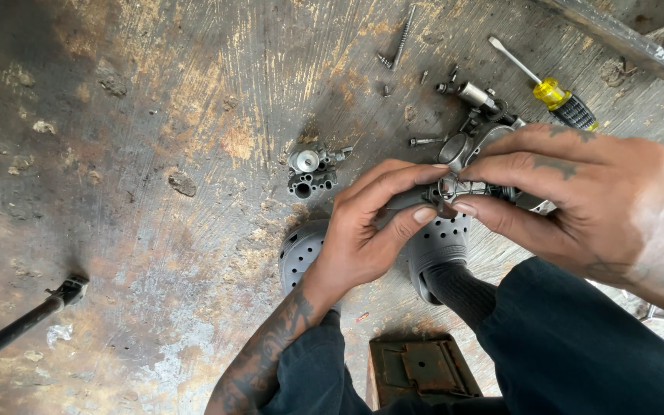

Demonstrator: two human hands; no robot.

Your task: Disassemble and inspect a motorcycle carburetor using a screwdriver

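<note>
Stained, scuffed concrete floor [155, 154] fills the view, streaked with rust-brown and grey patches. Above it, the left hand [370, 223] and the right hand [570, 192] meet around a small metal part [455, 187], a dark, greasy assembly with a round opening at its top. The left hand pinches one end of it between thumb and curled fingers; the right hand closes over the other end, fingers pressed along its top and thumb beneath. Both hands are narrowed onto this part, which sits between their fingertips, off the floor.

Just left of the left hand's fingers lies a second metal casting [313, 170] with several round bores. Beyond the right hand's knuckles rests a screwdriver [551, 88] with a yellow and black handle, and near it a few loose screws [424, 141] and a long spring [403, 34]. Under the hands are two grey perforated clogs [301, 253], worn with dark socks and dark trousers. Below the wrists stands a rusty metal box [420, 369]. Far to the left of the left hand, a black hose end [32, 315] lies on the floor.
</note>
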